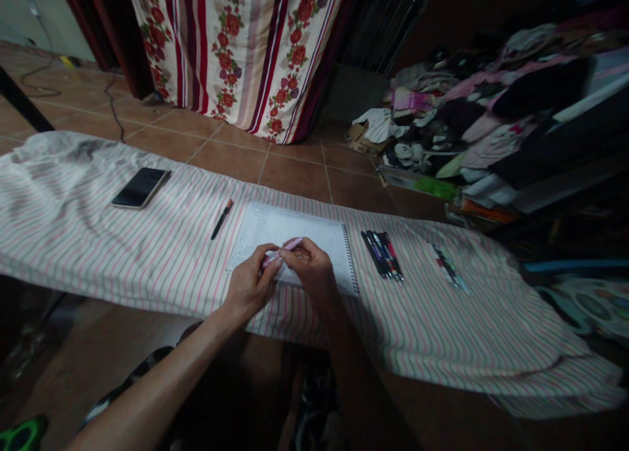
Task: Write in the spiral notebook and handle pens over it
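Over the spiral notebook point(314, 227), my left hand point(251, 279) and my right hand point(314, 265) come together with closed fingers. Both grip a slim pale pink pen point(293, 243), one hand toward each end. Fingers cover its middle, so I cannot tell whether it is one piece or two. Faint writing or print shows on the notebook page, whose wire binding faces right. Left of the notebook lies a black pen with an orange end point(222, 219). To its right rests a bunch of several dark pens point(382, 255), and farther right a smaller group of pens point(449, 267).
A striped cloth point(191, 254) covers the long low surface. A phone point(141, 187) lies on its left part. Beyond are a tiled floor point(289, 172), a flowered curtain point(246, 51) and a heap of clothes point(472, 103) at right.
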{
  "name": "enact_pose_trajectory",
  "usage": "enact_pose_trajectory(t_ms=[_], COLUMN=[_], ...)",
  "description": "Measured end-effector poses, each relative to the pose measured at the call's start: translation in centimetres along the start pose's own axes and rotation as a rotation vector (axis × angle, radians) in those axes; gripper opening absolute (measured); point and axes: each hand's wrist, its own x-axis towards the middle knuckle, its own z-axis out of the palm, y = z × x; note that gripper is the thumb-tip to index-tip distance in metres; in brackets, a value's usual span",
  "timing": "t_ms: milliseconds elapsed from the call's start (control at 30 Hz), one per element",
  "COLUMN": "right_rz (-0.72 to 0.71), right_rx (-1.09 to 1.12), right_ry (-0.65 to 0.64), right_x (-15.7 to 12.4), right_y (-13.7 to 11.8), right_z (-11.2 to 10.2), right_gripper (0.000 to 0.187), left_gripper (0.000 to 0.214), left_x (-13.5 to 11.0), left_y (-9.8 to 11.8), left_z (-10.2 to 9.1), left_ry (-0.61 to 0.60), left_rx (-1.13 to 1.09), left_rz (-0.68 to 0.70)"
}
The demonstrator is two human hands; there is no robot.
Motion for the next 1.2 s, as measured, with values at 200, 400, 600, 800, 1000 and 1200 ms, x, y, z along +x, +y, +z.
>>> enact_pose_trajectory(t_ms=[200, 400, 600, 800, 1000, 1200], right_rz=[-0.015, 0.040, -0.004, -0.062, -0.051, -0.038], right_rx=[-0.060, -0.017, -0.010, -0.074, -0.106, -0.105], right_ry=[0.003, -0.019, 0.135, 0.157, 0.160, 0.124], right_x=[0.0, 0.0, -0.1, -0.1, -0.1, -0.1], right_y=[0.2, 0.0, -0.7, -0.8, -0.8, -1.0], right_z=[0.0, 0.0, -0.8, -1.5, -1.8, -2.6], right_gripper=[0.017, 0.023, 0.030, 0.022, 0.019, 0.016], left_gripper=[0.024, 0.023, 0.024, 0.023, 0.026, 0.034], left_x=[0.0, 0.0, -0.1, -0.2, -0.1, -0.1], left_y=[-0.1, -0.2, -0.5, -0.1, -0.1, 0.0], left_z=[0.3, 0.4, 0.3, 0.3, 0.2, -0.3], left_ry=[0.037, 0.052, 0.062, 0.016, -0.026, -0.105], left_rx=[-0.026, -0.084, -0.129, -0.135, -0.059, 0.003], left_rz=[0.021, -0.002, -0.063, -0.053, -0.028, 0.032])
